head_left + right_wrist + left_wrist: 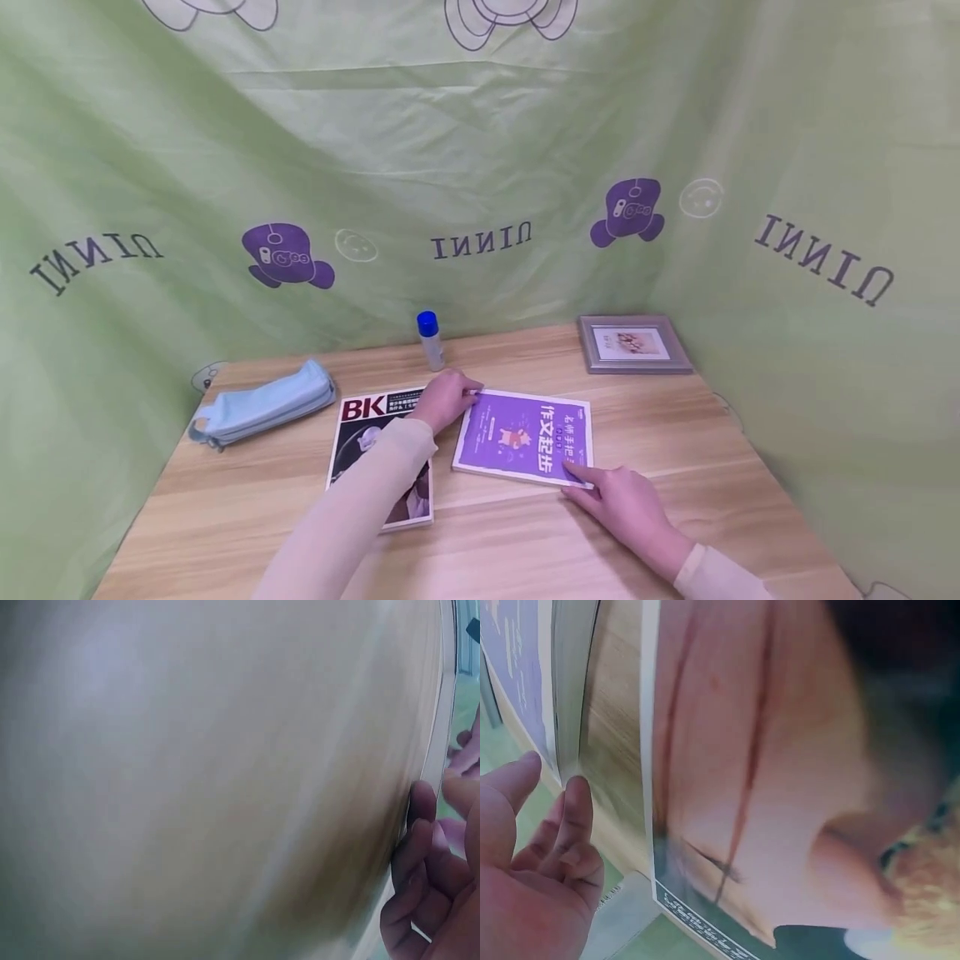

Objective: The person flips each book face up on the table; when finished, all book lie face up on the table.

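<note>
A purple-covered book [502,454] lies on the table, its printed title turned sideways to me. My left hand [444,402] holds its far left corner; in the left wrist view, thumb and fingers of that hand [544,870] meet at the corner. At the near right corner, my right hand [632,508] pinches the book between thumb and fingers. The right wrist view has this hand [446,877] at the book's edge [439,742]. Under the left forearm lies a magazine [350,446] marked "BK", partly hidden by the sleeve.
A light blue pencil case [270,404] lies at the far left of the wood-grain table [247,508]. A glue stick with a blue cap [430,342] stands upright behind the left hand. At the back right lies a grey picture frame [633,365]. Green printed fabric [397,150] hangs around the table.
</note>
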Tool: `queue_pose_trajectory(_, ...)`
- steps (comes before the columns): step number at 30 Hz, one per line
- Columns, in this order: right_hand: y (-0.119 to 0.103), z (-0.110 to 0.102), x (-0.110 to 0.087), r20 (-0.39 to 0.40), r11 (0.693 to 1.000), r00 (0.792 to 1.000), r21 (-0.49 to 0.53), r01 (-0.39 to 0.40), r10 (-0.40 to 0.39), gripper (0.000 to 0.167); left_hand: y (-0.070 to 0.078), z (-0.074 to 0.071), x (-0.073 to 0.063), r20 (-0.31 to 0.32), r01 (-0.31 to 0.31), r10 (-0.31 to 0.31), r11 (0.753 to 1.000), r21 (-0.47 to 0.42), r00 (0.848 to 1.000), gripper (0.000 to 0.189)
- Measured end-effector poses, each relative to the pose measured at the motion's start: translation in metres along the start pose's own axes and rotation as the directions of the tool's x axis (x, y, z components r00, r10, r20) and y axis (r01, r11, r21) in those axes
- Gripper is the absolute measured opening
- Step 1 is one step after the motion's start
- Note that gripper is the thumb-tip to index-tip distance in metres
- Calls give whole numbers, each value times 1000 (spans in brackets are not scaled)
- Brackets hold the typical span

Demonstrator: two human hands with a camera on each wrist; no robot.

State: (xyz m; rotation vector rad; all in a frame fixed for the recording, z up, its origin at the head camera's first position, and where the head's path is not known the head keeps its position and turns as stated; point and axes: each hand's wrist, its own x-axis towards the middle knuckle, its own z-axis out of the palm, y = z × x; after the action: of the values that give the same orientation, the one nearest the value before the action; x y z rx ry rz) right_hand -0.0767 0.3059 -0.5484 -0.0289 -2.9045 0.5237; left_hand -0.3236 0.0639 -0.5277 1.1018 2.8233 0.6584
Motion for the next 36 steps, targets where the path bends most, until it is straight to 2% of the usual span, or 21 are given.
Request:
queue_pose_trajectory(5,-2,1,2,-2,999,999,0,-32,32,38,2,0,3,11,-28,28,1000,-1,1000,23)
queue_pose_trajectory(10,-3,1,4,-12,1000,1000,-9,-27,27,35,1,3,4,21,-10,10,1000,-14,1000,23)
queue_pose_trajectory(17,-2,1,5,-11,998,999,37,-46,46,31,3,6,-2,4,-9,9,999,-40,1000,24)
queue_pose_trajectory(22,-3,0,5,-5,997,998,54,-59,59,28,3,10,-3,13,16,-16,1000,-17,1000,23)
queue_pose_trajectory(30,-3,-3,8,12,995,998,78,-63,62,29,5,6,-9,22,26,-26,1000,2,999,21)
queue_pose_trajectory(36,1,-5,10,40,994,997,83,-72,69,30,6,5,-15,0,8,-8,1000,21,1000,20)
